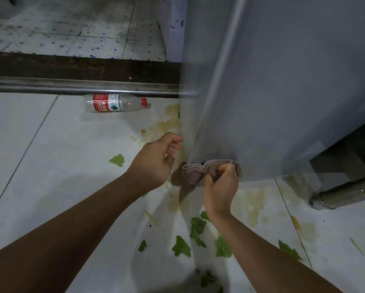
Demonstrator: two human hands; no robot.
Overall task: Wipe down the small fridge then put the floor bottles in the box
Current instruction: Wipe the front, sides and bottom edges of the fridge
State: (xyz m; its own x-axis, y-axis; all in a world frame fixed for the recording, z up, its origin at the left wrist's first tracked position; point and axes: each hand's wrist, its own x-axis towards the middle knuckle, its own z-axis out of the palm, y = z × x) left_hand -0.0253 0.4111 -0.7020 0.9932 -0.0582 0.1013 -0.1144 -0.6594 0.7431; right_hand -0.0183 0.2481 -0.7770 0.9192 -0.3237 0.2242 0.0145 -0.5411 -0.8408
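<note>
Grey fridge [283,81] stands upright; clear red-labelled bottle [116,103] lies on floor beside it.

We see a pale grey fridge [283,81] and a greyish-brown cloth [200,171]. The clear bottle [116,103] has a red cap and a red and white label. The floor [50,166] is white tile, stained yellow-brown, with green leaf scraps [197,229]. Beyond a dark brown threshold [71,64], the tiles are blue-speckled.

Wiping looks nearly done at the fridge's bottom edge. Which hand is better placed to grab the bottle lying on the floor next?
Probably the left hand: it is empty and on the bottle's side. The right hand is gripping the cloth against the fridge.
</note>
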